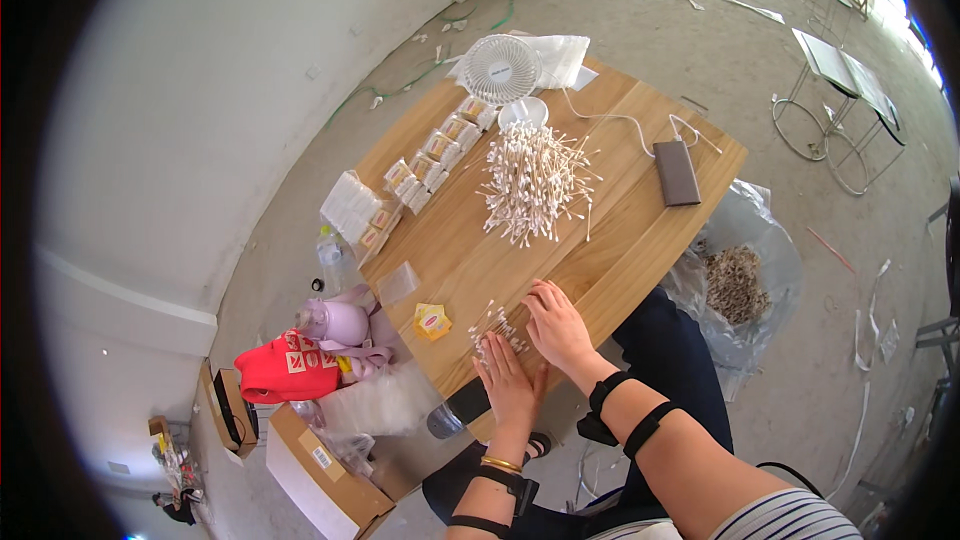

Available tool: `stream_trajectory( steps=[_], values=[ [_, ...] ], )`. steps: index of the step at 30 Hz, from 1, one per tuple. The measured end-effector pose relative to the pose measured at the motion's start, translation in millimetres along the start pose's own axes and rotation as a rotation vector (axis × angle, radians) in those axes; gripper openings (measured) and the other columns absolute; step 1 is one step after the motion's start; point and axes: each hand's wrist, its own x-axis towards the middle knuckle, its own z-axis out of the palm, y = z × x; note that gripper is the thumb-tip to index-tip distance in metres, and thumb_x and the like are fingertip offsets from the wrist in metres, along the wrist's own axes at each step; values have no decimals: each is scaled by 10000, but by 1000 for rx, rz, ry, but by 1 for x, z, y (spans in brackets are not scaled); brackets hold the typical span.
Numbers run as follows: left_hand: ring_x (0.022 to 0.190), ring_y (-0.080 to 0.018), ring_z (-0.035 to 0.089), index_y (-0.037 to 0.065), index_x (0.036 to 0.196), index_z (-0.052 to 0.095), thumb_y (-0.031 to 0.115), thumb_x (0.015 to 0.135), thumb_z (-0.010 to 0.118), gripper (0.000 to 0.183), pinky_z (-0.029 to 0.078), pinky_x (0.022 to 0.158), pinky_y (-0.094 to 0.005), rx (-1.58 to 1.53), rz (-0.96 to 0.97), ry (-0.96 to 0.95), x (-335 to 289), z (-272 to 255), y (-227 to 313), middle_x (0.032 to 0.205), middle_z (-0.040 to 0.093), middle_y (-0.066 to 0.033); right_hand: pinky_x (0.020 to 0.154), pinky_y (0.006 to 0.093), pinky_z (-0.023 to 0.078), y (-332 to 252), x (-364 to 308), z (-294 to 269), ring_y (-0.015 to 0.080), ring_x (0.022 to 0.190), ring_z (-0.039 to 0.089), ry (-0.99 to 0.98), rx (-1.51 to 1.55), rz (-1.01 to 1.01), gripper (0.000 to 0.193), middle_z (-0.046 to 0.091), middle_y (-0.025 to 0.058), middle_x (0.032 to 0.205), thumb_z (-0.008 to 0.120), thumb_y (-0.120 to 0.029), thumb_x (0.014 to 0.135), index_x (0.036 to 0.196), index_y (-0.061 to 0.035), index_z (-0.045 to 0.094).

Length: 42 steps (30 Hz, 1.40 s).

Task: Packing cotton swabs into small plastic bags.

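A small cluster of cotton swabs (494, 324) lies on the wooden table (625, 250) near its front edge. My left hand (509, 386) rests at the near side of this cluster, its stretched fingers touching the swabs. Just to the right, my right hand (558, 325) lies with its fingers extended over the tabletop, beside the swabs, palm down. Left of them is a yellow card piece (432, 321), and beyond that a clear plastic bag (398, 283). A large heap of loose cotton swabs (537, 180) covers the middle of the table.
A white fan (502, 70) stands behind the heap. Rows of packed swab bags (430, 162) line the left edge. At right lies a dark power bank (677, 173) with a white cable. Lilac bottle (340, 320), red bag (287, 368) and cardboard box (325, 475) sit left; a plastic sack (780, 250) right.
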Motion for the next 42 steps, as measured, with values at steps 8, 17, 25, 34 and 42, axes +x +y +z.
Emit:
stream_trajectory(
  steps=[8,17,25,34,42],
  values=[
    [1554,-422,151,-122,1557,199,492,981,555,914,68,1246,-585,-2,10,-29,-19,-8,15,1643,195,-313,1200,438,351,0,-1,-1,334,1314,486,-9,-12,-2,375,558,167,1248,657,-88,813,1176,-6,604],
    [1560,-414,128,-110,1570,179,480,994,539,900,55,1246,-586,-39,-47,-56,-36,-13,30,1661,160,-291,1172,437,377,0,-1,0,346,1313,489,8,6,-12,346,561,167,1242,647,-68,812,1152,-5,617],
    [1568,-410,93,-109,1576,146,464,1003,528,896,13,1240,-599,-42,-69,-35,-24,-19,14,1670,128,-285,1185,442,362,3,-2,3,357,1304,486,-8,-8,-11,387,550,169,1250,670,-86,801,1175,-11,606],
    [1561,-412,132,-121,1566,165,453,934,642,978,15,1238,-610,-18,-42,-93,-36,-15,21,1656,154,-305,1186,444,362,4,-2,3,359,1304,488,-19,-17,-15,388,549,170,1263,667,-86,807,1184,-18,602],
    [1564,-402,124,-122,1569,153,504,977,539,944,-5,1239,-608,29,-43,-34,-19,-7,11,1652,176,-304,1184,443,367,2,-1,3,347,1301,493,-16,-28,-18,376,555,170,1259,656,-82,815,1181,-15,600]
  ],
)
